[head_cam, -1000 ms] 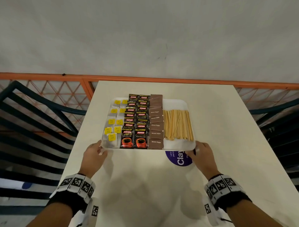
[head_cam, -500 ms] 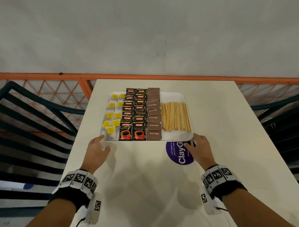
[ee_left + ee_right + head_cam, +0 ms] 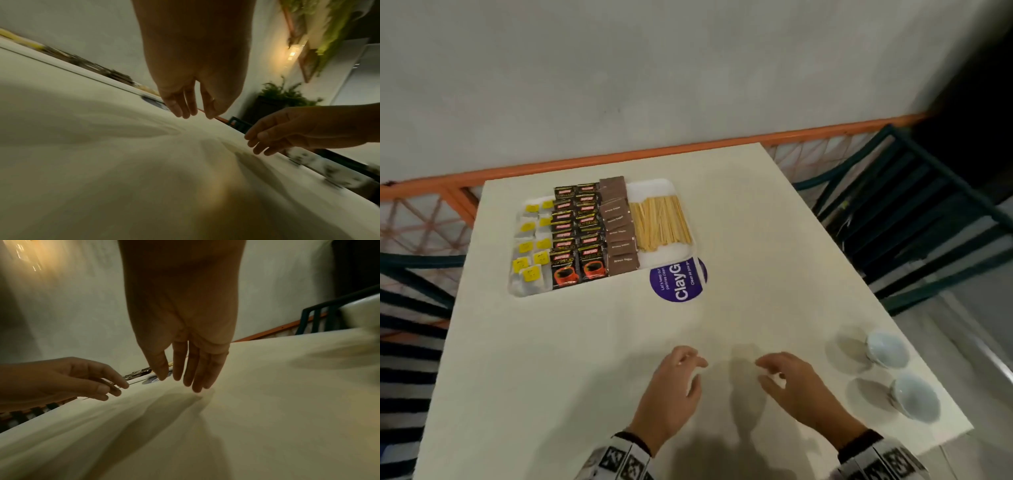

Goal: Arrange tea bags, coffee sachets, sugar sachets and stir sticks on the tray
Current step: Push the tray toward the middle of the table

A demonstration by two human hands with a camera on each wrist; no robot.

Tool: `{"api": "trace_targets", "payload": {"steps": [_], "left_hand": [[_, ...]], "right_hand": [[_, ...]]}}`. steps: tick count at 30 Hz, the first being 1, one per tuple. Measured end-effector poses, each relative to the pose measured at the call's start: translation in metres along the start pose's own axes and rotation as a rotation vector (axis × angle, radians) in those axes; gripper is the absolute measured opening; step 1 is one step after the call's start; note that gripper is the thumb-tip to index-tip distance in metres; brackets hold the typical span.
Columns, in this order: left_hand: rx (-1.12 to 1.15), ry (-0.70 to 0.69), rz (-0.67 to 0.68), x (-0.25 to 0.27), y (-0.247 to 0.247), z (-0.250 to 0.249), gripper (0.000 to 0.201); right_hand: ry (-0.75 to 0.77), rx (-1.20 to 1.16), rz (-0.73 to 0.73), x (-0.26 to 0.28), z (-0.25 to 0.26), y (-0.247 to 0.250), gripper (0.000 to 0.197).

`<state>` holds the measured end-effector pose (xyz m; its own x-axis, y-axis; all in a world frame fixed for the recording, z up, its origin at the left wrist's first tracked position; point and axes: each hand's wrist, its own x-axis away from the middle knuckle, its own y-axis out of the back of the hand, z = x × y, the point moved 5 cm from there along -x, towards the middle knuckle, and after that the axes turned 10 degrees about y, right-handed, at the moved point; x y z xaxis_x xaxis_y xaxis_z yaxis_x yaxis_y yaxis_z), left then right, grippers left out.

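Note:
A white tray (image 3: pixel 654 187) sits at the table's far left. It holds tea bags with yellow tags (image 3: pixel 530 246), black coffee sachets (image 3: pixel 578 236), brown sugar sachets (image 3: pixel 619 233) and a spread of wooden stir sticks (image 3: pixel 662 222), each in its own column. My left hand (image 3: pixel 674 387) and right hand (image 3: pixel 791 383) hover over the near middle of the table, well short of the tray. Both have relaxed fingers and hold nothing, as the left wrist view (image 3: pixel 191 104) and the right wrist view (image 3: pixel 185 369) also show.
A purple round sticker (image 3: pixel 678 281) lies on the cream table (image 3: pixel 756 240) by the tray's near right corner. Two white cups (image 3: pixel 887 349) (image 3: pixel 916 395) stand near the table's right edge. Dark chairs (image 3: pixel 914 212) flank the table, with an orange railing (image 3: pixel 619 157) behind.
Both hands have let go of the tray's near corners and drawn back toward me. The view has swung right, so the tray now lies far left and two cups have come into sight.

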<state>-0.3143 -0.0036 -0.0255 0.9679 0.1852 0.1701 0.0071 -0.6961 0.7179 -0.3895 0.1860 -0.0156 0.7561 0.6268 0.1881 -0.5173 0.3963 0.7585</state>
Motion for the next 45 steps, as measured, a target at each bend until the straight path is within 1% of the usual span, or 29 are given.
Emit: {"api": "trace_targets", "payload": {"steps": [3,6,7,8,9,11,13,15,18,20,22,25,28,32,35,38,42,45], "left_hand": [[-0.02,-0.092,0.135,0.001,-0.036,-0.048,0.028],[-0.057,-0.197,0.203,-0.011,-0.066,-0.096,0.028],[-0.069,-0.215,0.212,-0.017,-0.075,-0.112,0.029],[-0.085,-0.228,0.217,-0.023,-0.084,-0.128,0.03],[-0.104,-0.238,0.221,-0.029,-0.092,-0.144,0.033],[-0.164,-0.265,0.229,-0.041,-0.111,-0.176,0.043],[-0.242,-0.275,0.232,-0.053,-0.129,-0.205,0.054],[-0.285,-0.266,0.229,-0.064,-0.143,-0.228,0.061],[-0.279,-0.206,0.263,-0.079,-0.164,-0.247,0.069],[-0.313,-0.18,0.318,-0.084,-0.176,-0.252,0.075],[-0.359,-0.175,0.353,-0.087,-0.184,-0.255,0.075],[-0.356,-0.162,0.326,-0.089,-0.186,-0.258,0.07],[-0.312,-0.12,0.281,-0.091,-0.182,-0.256,0.065],[-0.272,-0.037,0.266,-0.092,-0.165,-0.242,0.067],[-0.199,0.065,0.194,-0.094,-0.138,-0.218,0.068],[-0.145,0.164,0.1,-0.098,-0.102,-0.191,0.071],[-0.111,0.221,-0.03,-0.111,-0.053,-0.16,0.078],[-0.075,0.239,-0.126,-0.122,-0.023,-0.139,0.079]], "right_hand": [[-0.039,0.023,-0.016,0.046,-0.031,0.028,0.02],[-0.071,0.12,-0.13,0.079,-0.06,0.065,0.017],[-0.077,0.157,-0.19,0.088,-0.07,0.077,0.019],[-0.079,0.196,-0.235,0.096,-0.079,0.088,0.025],[-0.089,0.243,-0.244,0.102,-0.09,0.095,0.036],[-0.155,0.326,-0.18,0.11,-0.111,0.102,0.062],[-0.175,0.36,-0.108,0.114,-0.128,0.104,0.079],[-0.145,0.353,-0.068,0.114,-0.138,0.107,0.086],[-0.073,0.271,-0.018,0.111,-0.144,0.112,0.082],[-0.043,0.208,0.009,0.111,-0.148,0.114,0.079],[-0.021,0.163,0.04,0.113,-0.153,0.117,0.078],[-0.027,0.124,0.051,0.12,-0.163,0.128,0.083],[-0.034,0.083,0.051,0.122,-0.176,0.143,0.086],[0.033,0.101,0.03,0.104,-0.178,0.169,0.085],[0.078,0.157,0.046,0.075,-0.17,0.184,0.081],[0.13,0.214,0.075,0.033,-0.156,0.186,0.082],[0.206,0.2,0.094,-0.036,-0.121,0.185,0.08],[0.267,0.181,0.103,-0.094,-0.094,0.181,0.081]]}}
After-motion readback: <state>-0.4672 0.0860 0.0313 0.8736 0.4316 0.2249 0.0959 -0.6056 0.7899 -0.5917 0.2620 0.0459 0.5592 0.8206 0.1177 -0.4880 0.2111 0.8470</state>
